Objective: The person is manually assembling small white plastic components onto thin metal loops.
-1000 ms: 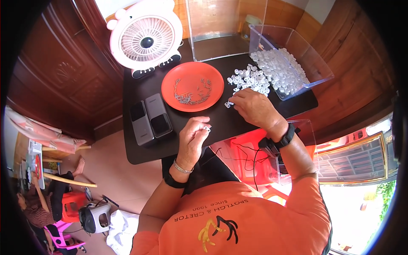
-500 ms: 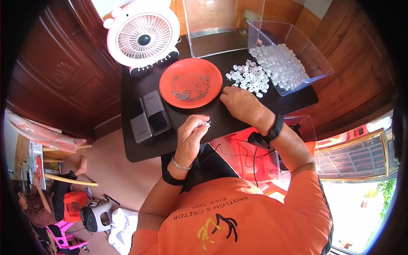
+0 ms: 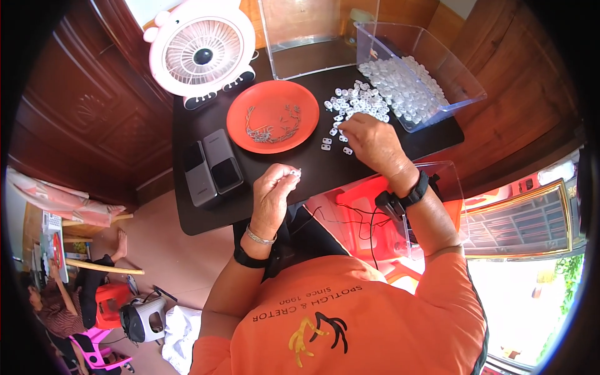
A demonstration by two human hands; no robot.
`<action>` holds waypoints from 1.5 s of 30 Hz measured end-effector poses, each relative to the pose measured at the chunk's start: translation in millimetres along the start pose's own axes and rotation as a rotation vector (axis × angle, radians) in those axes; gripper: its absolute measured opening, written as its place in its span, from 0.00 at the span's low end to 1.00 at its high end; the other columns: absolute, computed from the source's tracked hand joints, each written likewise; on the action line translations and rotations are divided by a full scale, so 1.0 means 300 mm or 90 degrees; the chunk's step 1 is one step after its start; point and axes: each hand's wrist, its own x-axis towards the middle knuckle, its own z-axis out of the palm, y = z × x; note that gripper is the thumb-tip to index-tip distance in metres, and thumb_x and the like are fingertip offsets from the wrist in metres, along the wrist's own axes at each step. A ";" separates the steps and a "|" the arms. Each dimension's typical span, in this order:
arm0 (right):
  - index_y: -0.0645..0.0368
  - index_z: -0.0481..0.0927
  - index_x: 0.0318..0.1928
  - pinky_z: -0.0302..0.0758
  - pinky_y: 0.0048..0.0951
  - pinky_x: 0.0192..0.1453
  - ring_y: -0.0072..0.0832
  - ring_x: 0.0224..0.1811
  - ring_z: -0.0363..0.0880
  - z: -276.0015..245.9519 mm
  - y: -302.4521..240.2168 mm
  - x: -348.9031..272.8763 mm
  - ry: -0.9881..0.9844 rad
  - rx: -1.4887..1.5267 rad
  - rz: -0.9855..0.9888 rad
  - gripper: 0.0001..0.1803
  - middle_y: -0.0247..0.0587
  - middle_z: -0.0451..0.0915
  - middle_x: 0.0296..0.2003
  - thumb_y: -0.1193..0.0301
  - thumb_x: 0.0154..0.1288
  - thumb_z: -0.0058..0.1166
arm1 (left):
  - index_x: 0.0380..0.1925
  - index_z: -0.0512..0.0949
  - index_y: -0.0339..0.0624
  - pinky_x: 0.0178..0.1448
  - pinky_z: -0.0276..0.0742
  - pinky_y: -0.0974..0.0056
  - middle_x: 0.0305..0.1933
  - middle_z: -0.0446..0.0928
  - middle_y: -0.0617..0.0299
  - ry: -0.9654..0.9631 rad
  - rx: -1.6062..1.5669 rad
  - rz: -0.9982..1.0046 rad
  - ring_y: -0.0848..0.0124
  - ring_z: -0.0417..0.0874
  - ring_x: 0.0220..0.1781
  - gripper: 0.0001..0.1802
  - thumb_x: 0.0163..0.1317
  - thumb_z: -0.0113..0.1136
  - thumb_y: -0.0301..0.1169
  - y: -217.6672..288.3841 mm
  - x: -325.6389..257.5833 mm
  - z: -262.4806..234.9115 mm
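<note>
My left hand [image 3: 272, 199] is closed in a pinch above the table's near edge, with a small white plastic piece [image 3: 295, 173] between thumb and fingertips. Over the near side of a heap of small white two-hole pieces [image 3: 359, 100] is my right hand [image 3: 377, 149]. Its fingers are bent together and point down at the heap; whatever is in them is hidden. Several loose white pieces [image 3: 326, 144] lie to the left of the right hand. An orange-red plate [image 3: 240, 128] beyond my left hand bears many small grey metal pins [image 3: 270, 133].
At the back right a clear plastic bin [image 3: 459, 78] holds many translucent white pieces. Two grey phone-like devices [image 3: 211, 167] lie left of the plate, and a pink-white fan [image 3: 203, 56] stands behind them. A red stool with black cables [image 3: 359, 215] is below the dark table [image 3: 287, 81].
My right hand has moved right, onto the near side of the heap. White pieces now lie spread on the table where it was. My left hand still pinches its piece.
</note>
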 end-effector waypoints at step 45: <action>0.57 0.83 0.42 0.77 0.36 0.40 0.42 0.32 0.81 0.038 0.164 0.093 -0.023 0.144 0.085 0.13 0.49 0.81 0.30 0.74 0.58 0.50 | 0.31 0.74 0.30 0.36 0.68 0.73 0.38 0.76 0.61 0.016 -0.014 0.068 0.79 0.69 0.31 0.06 0.63 0.56 0.25 0.010 -0.007 0.009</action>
